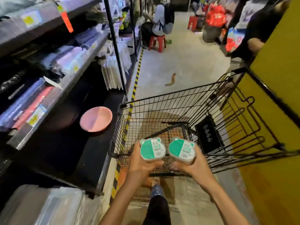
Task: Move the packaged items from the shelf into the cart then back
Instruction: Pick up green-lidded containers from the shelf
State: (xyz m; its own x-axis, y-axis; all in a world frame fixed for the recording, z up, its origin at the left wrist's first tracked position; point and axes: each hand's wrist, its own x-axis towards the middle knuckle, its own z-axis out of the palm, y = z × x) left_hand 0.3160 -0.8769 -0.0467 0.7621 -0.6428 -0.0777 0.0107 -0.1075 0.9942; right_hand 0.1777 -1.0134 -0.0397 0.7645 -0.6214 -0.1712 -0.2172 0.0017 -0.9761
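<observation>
I hold two bear-shaped clear packs with green and white labels over the near end of the black wire cart [178, 98]. My left hand [140, 164] grips the left pack [152, 149] from below and the side. My right hand [193, 166] grips the right pack [181, 150] the same way. Both packs sit side by side, almost touching, above the cart's basket. The dark shelf [68, 140] stands to my left, with a pink round plate [96, 119] on its lower level.
Upper shelf levels [53, 88] on the left hold wrapped goods with yellow price tags. A yellow wall [276, 95] runs close along the cart's right side. Ahead down the aisle a person sits on a red stool [157, 42]. Clear plastic-wrapped goods [48, 207] lie at bottom left.
</observation>
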